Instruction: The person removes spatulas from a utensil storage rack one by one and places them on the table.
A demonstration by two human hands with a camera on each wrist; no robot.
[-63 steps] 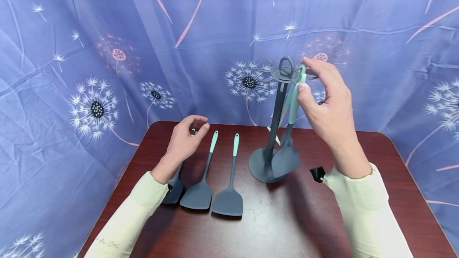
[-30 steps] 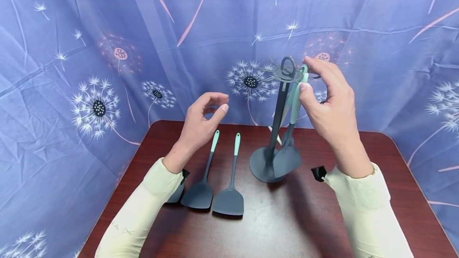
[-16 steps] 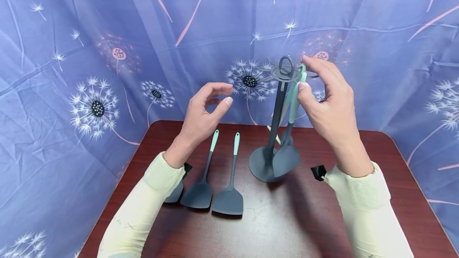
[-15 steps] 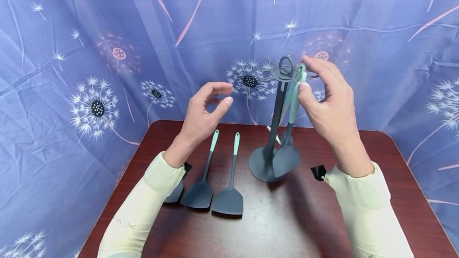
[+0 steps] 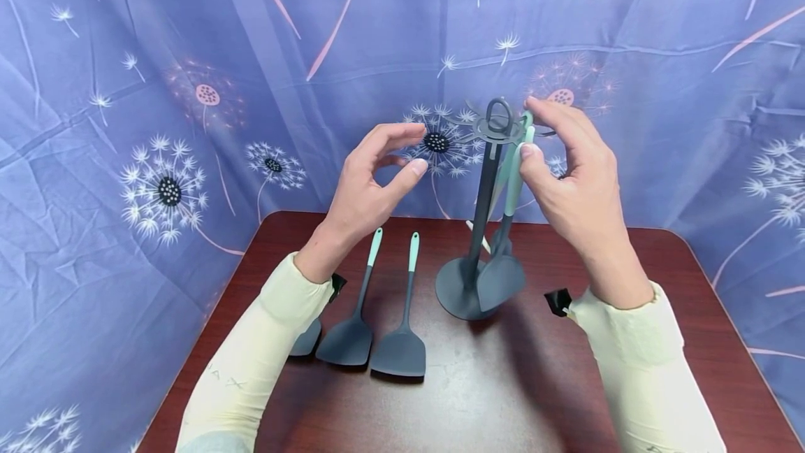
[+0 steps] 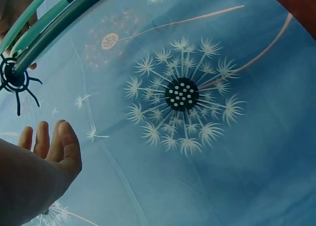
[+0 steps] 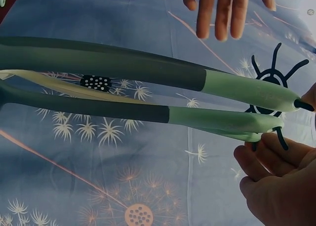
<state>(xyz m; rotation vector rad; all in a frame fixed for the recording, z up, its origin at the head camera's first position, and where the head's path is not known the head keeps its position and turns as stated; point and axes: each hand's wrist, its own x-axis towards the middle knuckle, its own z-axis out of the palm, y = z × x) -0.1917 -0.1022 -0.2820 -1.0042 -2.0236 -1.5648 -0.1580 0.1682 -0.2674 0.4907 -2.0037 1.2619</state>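
Note:
A dark grey utensil stand (image 5: 481, 215) with a round base, a ring of hooks and a top loop stands upright. On its right side hang utensils with mint-green handles, a turner (image 5: 502, 284) in front. My right hand (image 5: 578, 187) holds the top of the hanging handles at the hooks, thumb and fingers on either side. In the right wrist view, handle ends (image 7: 252, 90) sit on the hook tips. My left hand (image 5: 371, 184) is raised left of the stand, fingers curved apart, holding nothing. Its fingers face the hook ring (image 6: 14, 78) in the left wrist view.
Three more turners lie on the brown table (image 5: 465, 397): one turner (image 5: 399, 354) nearest the stand, another turner (image 5: 345, 342) beside it, and a turner (image 5: 306, 341) partly hidden by my left arm. A patterned blue curtain (image 5: 352, 33) hangs behind the table.
My left hand has risen from over the leftmost turner and moved right towards the stand, its fingers spreading a little. My right hand has stayed at the hanging handles.

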